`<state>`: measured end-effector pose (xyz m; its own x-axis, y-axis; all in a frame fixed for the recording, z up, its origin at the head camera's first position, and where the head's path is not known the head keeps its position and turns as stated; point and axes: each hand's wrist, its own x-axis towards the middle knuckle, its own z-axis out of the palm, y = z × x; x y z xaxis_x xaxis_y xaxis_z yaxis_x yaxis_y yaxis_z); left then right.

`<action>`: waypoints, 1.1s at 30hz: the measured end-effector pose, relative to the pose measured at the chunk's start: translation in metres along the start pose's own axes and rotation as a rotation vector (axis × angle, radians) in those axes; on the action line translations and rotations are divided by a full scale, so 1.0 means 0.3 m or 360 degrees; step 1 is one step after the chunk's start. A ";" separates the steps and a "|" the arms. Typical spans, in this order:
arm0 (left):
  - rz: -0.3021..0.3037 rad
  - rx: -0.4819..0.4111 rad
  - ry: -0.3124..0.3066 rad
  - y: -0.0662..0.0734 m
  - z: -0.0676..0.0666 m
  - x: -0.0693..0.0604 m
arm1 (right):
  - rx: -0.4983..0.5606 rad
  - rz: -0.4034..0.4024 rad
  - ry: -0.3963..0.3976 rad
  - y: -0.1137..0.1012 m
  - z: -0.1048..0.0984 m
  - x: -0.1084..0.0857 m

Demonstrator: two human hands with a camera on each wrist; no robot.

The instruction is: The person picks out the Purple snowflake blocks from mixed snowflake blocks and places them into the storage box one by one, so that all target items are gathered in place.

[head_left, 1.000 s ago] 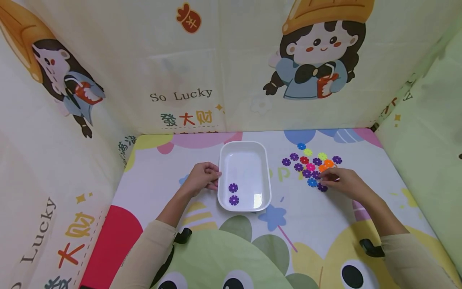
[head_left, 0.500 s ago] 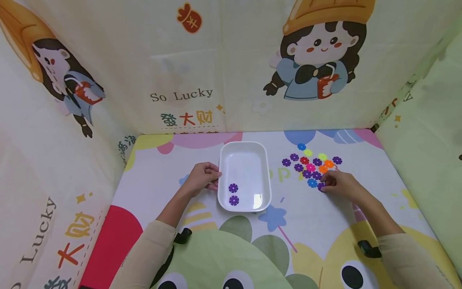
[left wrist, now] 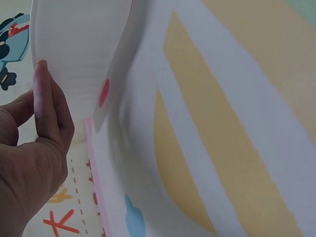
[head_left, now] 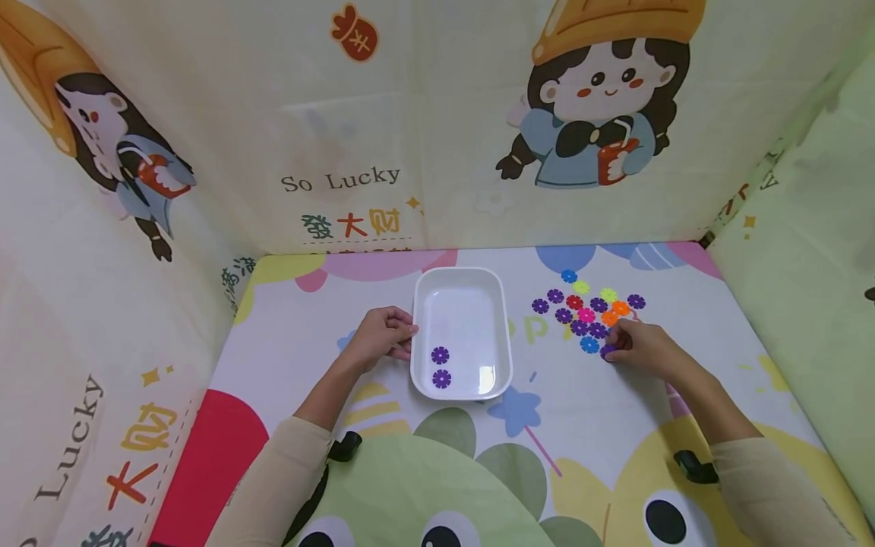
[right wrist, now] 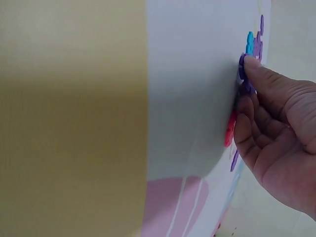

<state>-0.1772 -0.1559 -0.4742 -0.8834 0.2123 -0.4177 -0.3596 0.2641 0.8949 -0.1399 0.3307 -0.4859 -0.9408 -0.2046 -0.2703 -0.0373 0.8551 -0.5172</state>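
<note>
A white tray (head_left: 472, 319) holds two purple flower-shaped pieces (head_left: 441, 378) at its lower left. At the tray's left rim, the left hand (head_left: 380, 339) pinches the edge; the left wrist view shows this hand (left wrist: 42, 128) with fingers and thumb on the rim of the tray (left wrist: 81, 44). The right hand (head_left: 644, 349) is at the near right end of a cluster of colourful pieces. Thumb and fingers of this hand (right wrist: 281, 118) pinch a purple piece (right wrist: 242, 66) in the right wrist view, at the surface of the mat.
Right of the tray lie several loose pieces: purple, a red one (head_left: 575, 301), a pink one (head_left: 586, 314), orange, yellow-green and blue (head_left: 589, 345). A printed mat (head_left: 581, 403) covers the table. Printed cloth walls (head_left: 451, 152) stand behind and at both sides.
The right hand has moved slightly down to the near purple piece, and its fingers have closed on it. The left hand and tray have stayed in place.
</note>
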 end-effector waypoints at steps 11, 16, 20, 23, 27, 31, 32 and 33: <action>0.0015 -0.0030 -0.0020 -0.001 -0.002 0.001 | -0.0042 -0.0101 -0.0007 -0.021 -0.015 -0.003; 0.0011 -0.0039 -0.0015 -0.005 -0.004 0.006 | -0.0058 -0.0149 -0.0018 -0.025 -0.021 0.002; 0.0005 -0.0041 -0.0015 -0.006 -0.004 0.006 | -0.0070 -0.0179 -0.0018 -0.038 -0.023 0.007; 0.0004 -0.0039 -0.0015 -0.004 -0.002 0.003 | -0.0058 -0.0209 -0.0018 -0.061 -0.027 0.011; 0.0007 -0.0025 -0.0010 -0.001 -0.001 -0.004 | -0.0008 -0.0240 -0.0036 -0.110 -0.036 0.022; 0.0016 -0.0022 -0.0009 0.002 -0.001 -0.008 | 0.0006 -0.0292 -0.0012 -0.165 -0.049 0.035; 0.0017 -0.0023 -0.0008 0.002 -0.001 -0.008 | 0.0008 -0.0299 -0.0004 -0.179 -0.052 0.038; 0.0018 -0.0025 -0.0008 0.002 -0.001 -0.008 | 0.0010 -0.0314 0.0005 -0.194 -0.055 0.041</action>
<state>-0.1755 -0.1565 -0.4726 -0.8859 0.2202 -0.4084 -0.3543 0.2470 0.9019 -0.1550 0.2864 -0.4458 -0.9165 -0.3662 -0.1608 -0.2189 0.7958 -0.5647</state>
